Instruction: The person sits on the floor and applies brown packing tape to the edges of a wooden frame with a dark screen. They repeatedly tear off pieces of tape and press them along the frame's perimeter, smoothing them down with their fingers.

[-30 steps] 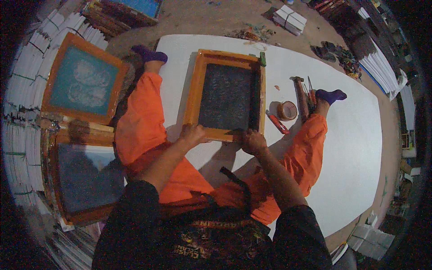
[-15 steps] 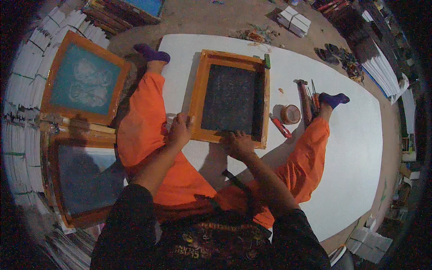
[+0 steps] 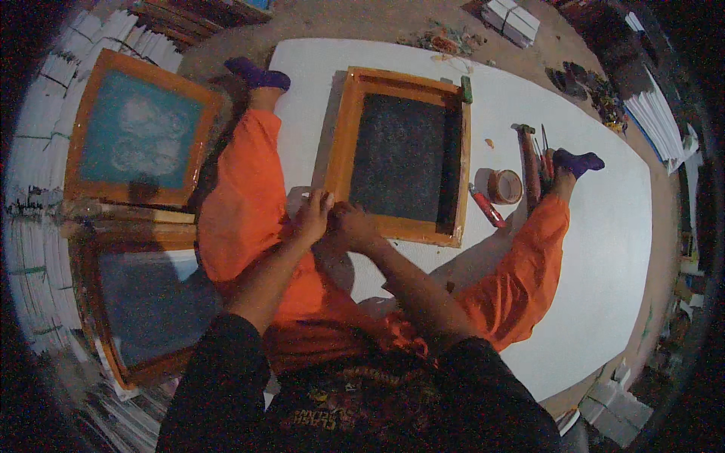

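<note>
A wooden screen frame (image 3: 400, 235) with dark mesh lies on the white board between my outstretched legs. My left hand (image 3: 310, 218) is beside its near left corner, fingers curled and thumb up. Close against it, my right hand (image 3: 353, 228) is closed at the same corner, its fingertips turned toward the left hand. Whatever the two hands pinch is too small or hidden to make out. A green-handled tool (image 3: 466, 90) rests at the frame's far right corner. To the right of the frame lie a red utility knife (image 3: 488, 205) and a roll of brown tape (image 3: 504, 186).
A hammer (image 3: 530, 162) and thin tools (image 3: 545, 151) lie by my right foot. At left lean a teal-mesh frame (image 3: 81, 143) and another dark frame (image 3: 97, 302), with paper stacks (image 3: 36, 249) behind. The white board (image 3: 604, 249) extends right; string scraps (image 3: 449, 39) lie beyond it.
My right hand has left the frame's near edge and moved left to meet my left hand at the corner. The view has shifted slightly; the frame appears otherwise in place.
</note>
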The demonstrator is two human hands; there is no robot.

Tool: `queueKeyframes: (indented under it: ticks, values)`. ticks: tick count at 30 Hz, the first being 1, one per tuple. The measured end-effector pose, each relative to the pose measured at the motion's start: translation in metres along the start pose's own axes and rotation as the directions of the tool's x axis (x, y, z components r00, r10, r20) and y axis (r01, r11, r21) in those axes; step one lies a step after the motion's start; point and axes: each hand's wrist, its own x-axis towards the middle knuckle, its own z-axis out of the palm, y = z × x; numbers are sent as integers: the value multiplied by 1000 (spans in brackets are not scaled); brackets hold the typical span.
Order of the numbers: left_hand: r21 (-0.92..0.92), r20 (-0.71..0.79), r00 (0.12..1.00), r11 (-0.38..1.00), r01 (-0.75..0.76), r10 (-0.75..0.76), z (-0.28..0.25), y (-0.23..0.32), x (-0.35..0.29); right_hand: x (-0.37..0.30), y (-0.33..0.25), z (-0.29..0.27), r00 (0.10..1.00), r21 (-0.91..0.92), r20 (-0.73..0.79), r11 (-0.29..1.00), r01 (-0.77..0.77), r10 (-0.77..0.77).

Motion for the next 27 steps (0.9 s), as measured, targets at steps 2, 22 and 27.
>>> queueKeyframes:
  ticks: [2, 22, 27]
  values:
    - [94, -7, 1000, 995, 16, -15, -7, 10, 0, -11, 5, -26, 1000, 211, 16, 977, 15, -19]
    - [63, 67, 995, 995, 74, -78, -23, 32, -11, -23, 17, 9, 998, -114, -6, 992, -58, 57]
    - [77, 126, 978, 985, 155, -164, -29, 40, -7, -20, 3, -27, 995, 83, -41, 992, -92, 96]
